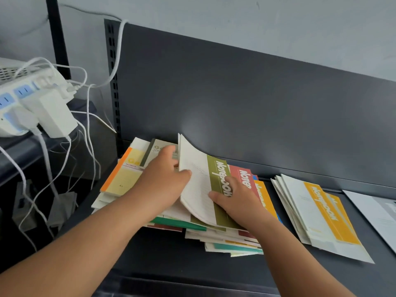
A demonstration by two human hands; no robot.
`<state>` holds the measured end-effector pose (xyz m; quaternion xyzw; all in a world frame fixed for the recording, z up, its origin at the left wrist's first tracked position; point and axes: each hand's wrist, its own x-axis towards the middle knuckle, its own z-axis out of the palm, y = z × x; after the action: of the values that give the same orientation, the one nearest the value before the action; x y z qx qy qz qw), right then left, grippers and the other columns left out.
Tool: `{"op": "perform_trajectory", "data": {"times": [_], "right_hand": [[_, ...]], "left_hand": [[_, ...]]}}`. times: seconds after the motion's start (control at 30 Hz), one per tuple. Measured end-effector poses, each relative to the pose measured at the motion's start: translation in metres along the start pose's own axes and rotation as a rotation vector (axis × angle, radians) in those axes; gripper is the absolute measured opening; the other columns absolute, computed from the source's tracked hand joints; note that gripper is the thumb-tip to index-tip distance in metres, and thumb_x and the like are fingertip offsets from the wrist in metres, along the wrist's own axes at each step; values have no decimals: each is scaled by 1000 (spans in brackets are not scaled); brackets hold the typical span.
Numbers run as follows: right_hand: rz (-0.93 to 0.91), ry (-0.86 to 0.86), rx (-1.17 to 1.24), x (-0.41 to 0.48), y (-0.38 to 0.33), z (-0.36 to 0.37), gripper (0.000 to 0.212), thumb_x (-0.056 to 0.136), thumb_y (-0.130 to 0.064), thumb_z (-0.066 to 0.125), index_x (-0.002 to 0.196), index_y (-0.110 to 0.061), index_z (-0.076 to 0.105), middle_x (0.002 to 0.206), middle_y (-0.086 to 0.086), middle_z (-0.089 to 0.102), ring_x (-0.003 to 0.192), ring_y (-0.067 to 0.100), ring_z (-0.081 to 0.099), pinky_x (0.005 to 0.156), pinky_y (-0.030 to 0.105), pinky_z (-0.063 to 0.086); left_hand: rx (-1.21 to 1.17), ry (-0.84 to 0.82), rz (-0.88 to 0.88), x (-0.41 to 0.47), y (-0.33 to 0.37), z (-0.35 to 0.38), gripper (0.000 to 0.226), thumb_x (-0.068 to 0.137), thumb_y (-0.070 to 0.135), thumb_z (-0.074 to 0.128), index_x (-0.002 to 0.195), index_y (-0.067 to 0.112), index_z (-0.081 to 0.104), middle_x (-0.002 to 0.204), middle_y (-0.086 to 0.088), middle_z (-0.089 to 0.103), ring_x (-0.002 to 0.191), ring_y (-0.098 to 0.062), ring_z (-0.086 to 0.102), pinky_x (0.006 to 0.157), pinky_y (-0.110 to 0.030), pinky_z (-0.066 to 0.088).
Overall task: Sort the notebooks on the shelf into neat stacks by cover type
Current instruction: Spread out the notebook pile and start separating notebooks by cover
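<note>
While both hands work at the messy pile, the scene reads as follows:

Shelf: a dark grey metal shelf [150, 254] with an upright back panel [235, 99]; it carries all the notebooks
Messy pile: a loose heap of notebooks [214, 236] at the middle of the shelf, edges fanned out, with teal, dark red and yellow strips showing at the near side
Olive notebook: on top of the pile, the olive-striped notebook [216, 185] has its left edge lifted and curled upward, so the cover bends
Left hand: the left hand [165, 181] grips the raised left edge of the olive notebook, thumb on the cover, fingers behind it
Right hand: the right hand [233, 200] lies on the olive stripe, fingers spread and pressing down, closed around nothing
Red notebook: a red-striped notebook [244, 176] shows just beyond the right hand, partly under the olive one, with an orange-striped edge beside it
Left stack: an orange-spined cream notebook [122, 174] lies at the left of the pile, a grey-green one [157, 147] behind it
Sorted stack: to the right, apart from the pile, a stack topped by a yellow-striped notebook [325, 217]
Paper: a white sheet [377, 213] at the far right
Power strip: a white power strip [27, 99] with plugs and cables [90, 116] at the left, off the shelf
</note>
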<state>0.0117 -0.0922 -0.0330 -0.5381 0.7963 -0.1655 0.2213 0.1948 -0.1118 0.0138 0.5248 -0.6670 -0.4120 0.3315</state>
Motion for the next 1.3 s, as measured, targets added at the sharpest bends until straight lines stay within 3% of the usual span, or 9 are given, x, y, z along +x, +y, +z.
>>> {"op": "perform_trajectory", "data": {"times": [0.1,0.2,0.33,0.5,0.67,0.87,0.97,1.07,1.3], "right_hand": [[-7,8,33,0,2,0,76,84,-67,53,147,-32,29,148,-3,41,130,25,46,106,47,43],[-10,0,64,-1,6,-2,76,84,-66,55,147,-33,28,148,-6,41,130,22,46,105,45,44],[-20,17,364,-5,12,-13,56,91,-49,58,141,-34,36,124,-15,49,107,11,54,90,30,49],[114,155,799,-8,31,-35,63,89,-42,65,143,-26,36,136,-9,52,111,19,57,85,39,51],[208,79,1103,-19,55,-55,23,90,-28,67,109,-14,65,100,6,75,98,29,70,89,52,55],[221,169,1126,-39,100,-72,14,92,-20,64,105,-19,66,92,4,76,84,26,73,66,43,59],[220,223,1116,-44,129,-86,16,92,-19,65,107,-19,66,95,5,76,88,29,72,75,54,59],[218,283,1092,-49,161,-104,15,91,-16,66,105,-17,67,92,2,77,88,27,73,84,51,57],[235,365,980,-61,276,-164,11,89,-18,68,100,-18,67,85,-1,77,82,24,73,78,45,60]], "left_hand": [[-427,-57,-288,5,4,3,32,93,9,53,125,7,52,108,-2,65,89,-19,61,64,-30,49],[-448,-131,-410,5,4,7,22,95,2,45,112,7,58,105,-13,67,87,-25,63,56,-31,53],[-351,-92,-306,7,6,10,28,96,0,42,99,18,64,99,-2,69,91,-21,63,61,-30,47],[-461,-92,-211,3,19,16,32,97,0,45,100,24,66,99,2,71,95,-21,65,70,-33,52],[-477,-99,-137,-1,32,40,33,98,5,48,111,30,65,107,5,70,102,-22,63,78,-37,53],[-475,-138,-80,-11,48,86,29,95,5,55,108,28,66,102,6,72,98,-21,66,87,-43,54],[-516,-124,-84,-17,61,117,17,97,17,54,95,28,67,88,10,75,90,-18,69,80,-37,54],[-525,-104,-116,-20,76,153,24,100,27,47,88,28,67,85,10,74,89,-19,68,79,-39,54],[-524,-127,-119,-33,118,276,28,100,17,44,87,28,67,94,8,73,95,-19,66,84,-37,52]]}}
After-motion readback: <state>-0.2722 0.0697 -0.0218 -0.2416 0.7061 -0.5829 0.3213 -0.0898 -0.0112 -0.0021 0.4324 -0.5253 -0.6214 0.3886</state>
